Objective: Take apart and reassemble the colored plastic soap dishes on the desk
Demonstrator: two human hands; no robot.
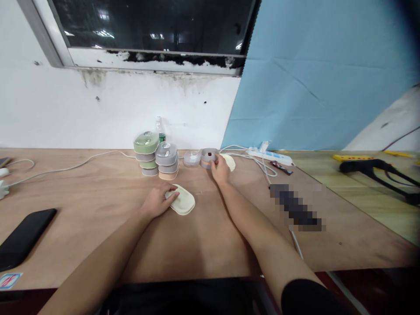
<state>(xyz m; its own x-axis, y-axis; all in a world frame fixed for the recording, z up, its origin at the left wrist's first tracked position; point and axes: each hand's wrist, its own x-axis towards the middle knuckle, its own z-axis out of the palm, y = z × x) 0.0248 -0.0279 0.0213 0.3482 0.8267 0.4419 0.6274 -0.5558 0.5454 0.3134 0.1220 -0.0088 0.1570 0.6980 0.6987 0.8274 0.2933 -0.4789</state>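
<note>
My left hand [158,201] rests on the table with its thumb over the near rim of a cream oval dish [185,202], fingers curled at its left edge. Farther back, my right hand [221,169] has its fingertips closed at the front right side of a grey oval container [207,156]. A small dark spot shows in that container. Beside it on the left lies a clear lid [192,159]. Another cream piece [230,162] is partly hidden behind my right hand.
Two stacks of lidded containers, green-topped [146,142] and grey-topped [166,154], stand left of centre before a clear bottle [159,127]. A black phone [24,236] lies at left. White cables lead to a power strip [271,156]; a pixelated dark object [297,208] lies right.
</note>
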